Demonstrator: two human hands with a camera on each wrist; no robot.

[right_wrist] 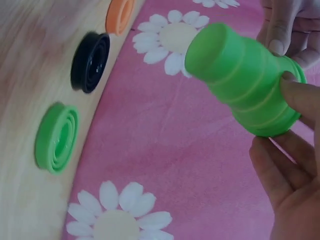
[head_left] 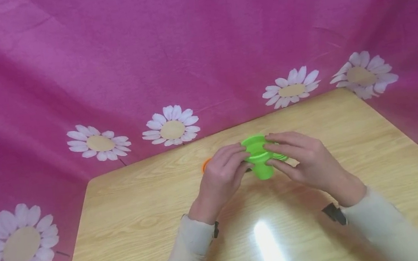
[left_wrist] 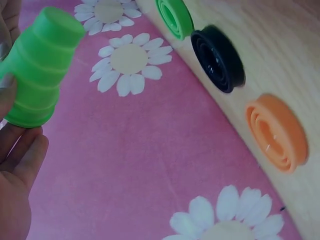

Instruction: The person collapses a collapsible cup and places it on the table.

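Observation:
Between both hands is an extended green collapsible cup (head_left: pixel 263 171), held above the table with its wide rim up and narrow base down. Ridged rings show along its side in the left wrist view. My left hand (head_left: pixel 220 174) grips the rim from the left, thumb against the outside of the cup (left_wrist: pixel 42 75). From the right, my right hand (head_left: pixel 309 159) holds the rim, its thumb pressing the wall of the cup (right_wrist: pixel 245 82) and its fingers around the far side. In the head view the hands partly hide the rim.
Three collapsed cups lie in a row on the wooden table (head_left: pixel 137 219) behind the hands: orange (left_wrist: pixel 277 132), black (left_wrist: pixel 220 60) and green (right_wrist: pixel 56 140). A pink cloth (head_left: pixel 183 54) with white daisies hangs around the table's back and sides.

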